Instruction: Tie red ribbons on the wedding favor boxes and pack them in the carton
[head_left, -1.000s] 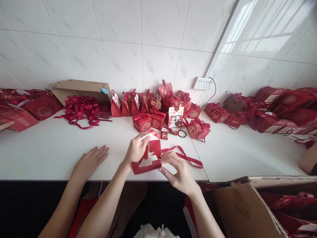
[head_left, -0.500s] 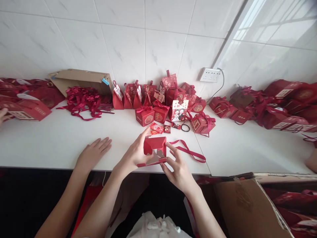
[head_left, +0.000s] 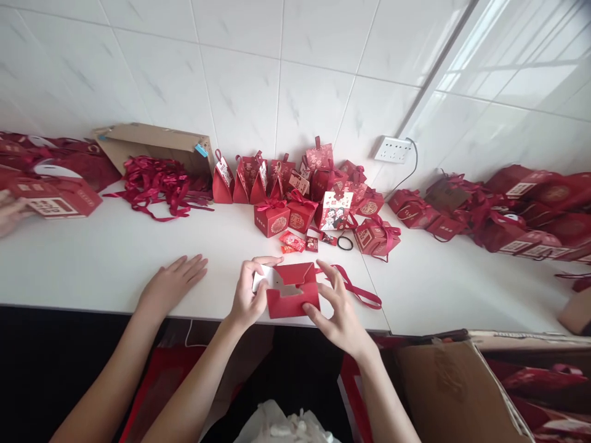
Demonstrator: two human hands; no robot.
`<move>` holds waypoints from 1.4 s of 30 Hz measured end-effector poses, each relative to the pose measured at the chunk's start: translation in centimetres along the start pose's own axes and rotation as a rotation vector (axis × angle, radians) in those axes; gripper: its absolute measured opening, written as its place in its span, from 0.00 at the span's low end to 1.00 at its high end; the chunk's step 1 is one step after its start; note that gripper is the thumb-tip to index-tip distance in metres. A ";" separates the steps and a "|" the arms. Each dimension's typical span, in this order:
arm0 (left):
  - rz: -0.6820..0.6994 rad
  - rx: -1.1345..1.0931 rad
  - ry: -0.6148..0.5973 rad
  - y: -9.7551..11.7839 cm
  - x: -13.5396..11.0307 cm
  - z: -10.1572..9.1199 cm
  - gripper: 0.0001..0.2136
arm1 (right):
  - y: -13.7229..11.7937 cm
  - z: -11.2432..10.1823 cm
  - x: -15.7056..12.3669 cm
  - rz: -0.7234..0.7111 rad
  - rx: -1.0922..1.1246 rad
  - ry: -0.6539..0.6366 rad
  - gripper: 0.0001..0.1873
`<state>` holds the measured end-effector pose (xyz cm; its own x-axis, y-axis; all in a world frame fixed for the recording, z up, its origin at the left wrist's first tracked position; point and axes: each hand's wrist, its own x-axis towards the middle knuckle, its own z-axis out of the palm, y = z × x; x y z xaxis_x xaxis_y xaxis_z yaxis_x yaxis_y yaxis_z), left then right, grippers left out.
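Note:
A partly folded red gift box is between my hands at the front edge of the table. My left hand pinches a white-faced flap on the box's left side. My right hand grips the right side, with its thumb on the front panel and its fingers along the far right edge. Red panels surround an opening in the middle of the box. A dark red ribbon lies just beyond my right hand. Behind the box are small wrapped sweets and a black hair tie.
Finished red gift boxes stand along the wall. A cardboard box spills red ribbons. A co-worker's hand rests flat at left; another hand touches a red box. A carton stands at lower right.
The box has turned and tipped, so its front panel now shows. My left hand has shifted from its side to pinch the flap. The view has swung slightly.

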<state>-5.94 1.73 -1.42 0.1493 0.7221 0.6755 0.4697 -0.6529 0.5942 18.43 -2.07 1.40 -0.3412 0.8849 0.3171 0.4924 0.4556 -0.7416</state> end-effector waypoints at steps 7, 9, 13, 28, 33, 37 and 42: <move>0.107 0.087 -0.066 2.8 0.1 3.4 0.17 | -0.3 -0.8 0.5 0.064 0.077 -0.073 0.21; 0.119 0.097 -0.045 2.8 0.3 3.0 0.23 | -0.3 -0.7 0.7 0.082 0.069 0.000 0.21; 0.205 0.064 -0.038 2.9 0.7 2.7 0.29 | -0.3 -1.0 1.2 0.131 0.030 -0.012 0.20; 0.408 0.140 -0.127 4.7 2.3 2.2 0.26 | -2.6 -2.4 2.2 0.070 -0.576 -0.363 0.29; 0.299 -0.012 -0.100 3.1 2.3 2.2 0.26 | 0.6 -2.3 2.3 0.004 -0.147 -0.258 0.22; 0.206 -0.175 -0.060 2.0 4.1 3.1 0.24 | 2.6 -2.4 3.7 -0.154 0.054 -0.128 0.17; 0.034 -0.230 0.054 0.6 8.2 4.5 0.22 | 3.0 -3.3 7.1 -0.183 0.197 -0.197 0.18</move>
<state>-0.50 8.28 2.50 0.1116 0.6893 0.7158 0.2537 -0.7162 0.6501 20.14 5.90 3.39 -0.5674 0.7455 0.3496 0.2506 0.5608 -0.7891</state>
